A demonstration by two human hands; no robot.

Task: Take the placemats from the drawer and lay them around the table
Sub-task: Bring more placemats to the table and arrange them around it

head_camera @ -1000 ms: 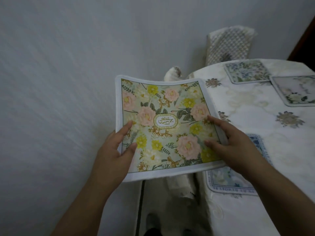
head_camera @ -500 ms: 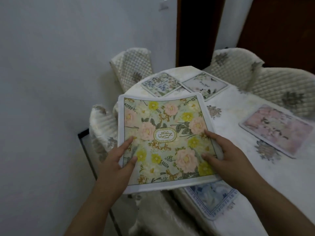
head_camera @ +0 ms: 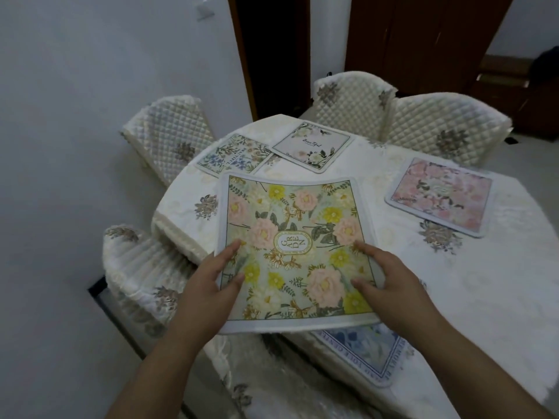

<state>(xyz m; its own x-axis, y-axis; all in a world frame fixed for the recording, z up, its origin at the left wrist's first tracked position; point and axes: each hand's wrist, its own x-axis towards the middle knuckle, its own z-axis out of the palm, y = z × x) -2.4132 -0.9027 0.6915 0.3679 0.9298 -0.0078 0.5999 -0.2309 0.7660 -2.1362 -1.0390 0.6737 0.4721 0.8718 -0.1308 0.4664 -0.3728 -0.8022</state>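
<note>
1. The round worktop (head_camera: 499, 313), draped in a cream embroidered cloth, stood ringed by quilted cream chair covers (head_camera: 444, 131).
2. Four placemats already lay on it: a pink floral rectangular mat (head_camera: 441, 196) at the far right, a pale mat with script lettering (head_camera: 314, 146) at the far side, a blue-and-green sprigged mat (head_camera: 233, 155) just beside that one, and a blue-bordered mat (head_camera: 369, 349) at the near edge.
3. The fifth, a green fabric placemat with peach and yellow flowers and a "GARDEN" medallion (head_camera: 293, 246), was held above the near-left part of the worktop, bowed slightly, its near edge covering part of the blue-bordered mat.
4. The left hand (head_camera: 208, 285) gripped its left border, thumb on top and fingers beneath; the right hand (head_camera: 390, 282) gripped the right border in the same way.
5. To my eye the laying step was in hand, and nearly the last of it.
6. The next move seemed to call for a bare stretch of cloth, likely at the left rim, and lowering the mat flat there without overlapping its neighbours.
</note>
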